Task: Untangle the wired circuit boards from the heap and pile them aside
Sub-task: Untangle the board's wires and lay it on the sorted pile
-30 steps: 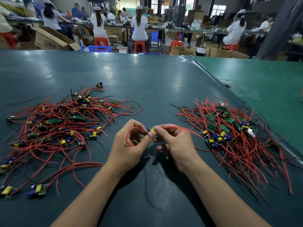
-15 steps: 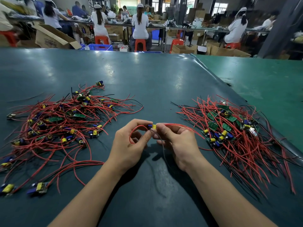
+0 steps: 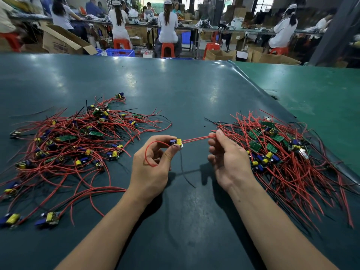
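Observation:
A tangled heap (image 3: 78, 141) of small circuit boards with red and black wires spreads over the left of the dark table. On the right lies a second pile (image 3: 276, 151) of boards with their wires fanned out. Between them my left hand (image 3: 153, 168) pinches one small board (image 3: 176, 142) with blue and yellow parts; a red wire loops through its fingers. My right hand (image 3: 228, 158) pinches that board's two red wires (image 3: 196, 139), pulled straight from the board. A black wire (image 3: 185, 172) hangs from the board down to the table.
Loose boards (image 3: 48, 220) lie near the front left edge. The dark mat (image 3: 175, 90) ends at a raised fold on the right, beside a green surface (image 3: 315, 94). Beyond the far edge are seated people, red stools and cardboard boxes.
My hands have drawn apart: the right hand slid rightward along the red wires, stretching them straight, while the left hand keeps hold of the board.

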Available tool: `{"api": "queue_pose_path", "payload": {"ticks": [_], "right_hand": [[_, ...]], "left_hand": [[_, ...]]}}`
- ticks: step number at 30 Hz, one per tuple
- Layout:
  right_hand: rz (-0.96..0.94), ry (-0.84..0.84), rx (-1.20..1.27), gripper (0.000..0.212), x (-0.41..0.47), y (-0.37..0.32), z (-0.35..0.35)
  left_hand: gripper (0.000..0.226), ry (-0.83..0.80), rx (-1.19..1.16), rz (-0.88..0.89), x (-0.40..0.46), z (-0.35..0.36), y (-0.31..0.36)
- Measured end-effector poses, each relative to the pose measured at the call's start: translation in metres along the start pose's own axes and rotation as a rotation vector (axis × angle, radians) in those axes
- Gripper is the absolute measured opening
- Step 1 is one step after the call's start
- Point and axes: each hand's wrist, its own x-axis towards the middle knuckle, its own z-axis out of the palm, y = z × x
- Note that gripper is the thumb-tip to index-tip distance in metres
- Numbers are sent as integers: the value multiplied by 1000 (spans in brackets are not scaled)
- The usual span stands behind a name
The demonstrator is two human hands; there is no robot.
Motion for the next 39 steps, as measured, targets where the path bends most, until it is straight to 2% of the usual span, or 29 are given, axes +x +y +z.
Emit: {"api": "queue_pose_path", "payload": {"ticks": [4, 9, 12, 15, 19, 22, 23, 24, 25, 26, 28, 30, 32, 35, 39], "right_hand": [[110, -46, 93, 32, 2, 3, 3], [-57, 65, 39, 25, 6, -1, -3], [-150, 162, 50, 27, 8, -5, -6], [-186, 180, 10, 31, 8, -6, -7], [-181, 101, -321, 34, 6, 0, -10], [-279, 18, -704, 20, 4, 4, -14], [-330, 9, -865, 14, 3, 4, -15], [-369, 8, -972, 17, 3, 4, -16], [-389, -1, -973, 16, 2, 3, -16], [-382, -41, -873, 10, 2, 1, -15], [-233, -233, -625, 4, -2, -3, -13], [-7, -487, -489, 13, -9, -3, -10], [56, -610, -495, 18, -13, -2, -8], [18, -643, -487, 21, -14, -3, -7], [-25, -622, -401, 21, -16, -6, -7]], "left_hand": [[13, -3, -33, -13, 2, -1, -3], [13, 13, -36, -18, 2, -2, -3], [9, 52, -17, -11, 3, -3, -4], [5, 84, 8, -3, 3, -3, -3], [10, 208, -174, -142, 10, -5, 1], [13, 237, -492, -263, 17, -10, 5], [14, 228, -556, -297, 17, -11, 6], [16, 218, -565, -318, 17, -12, 6], [20, 205, -542, -330, 16, -12, 5], [23, 195, -514, -342, 16, -11, 4], [26, 166, -479, -374, 15, -7, 4], [28, 95, -458, -418, 14, -5, 4], [28, -45, -427, -467, 11, -5, 4], [29, -247, -309, -471, 7, -6, 5], [29, -380, -255, -483, 3, -7, 6]]}}
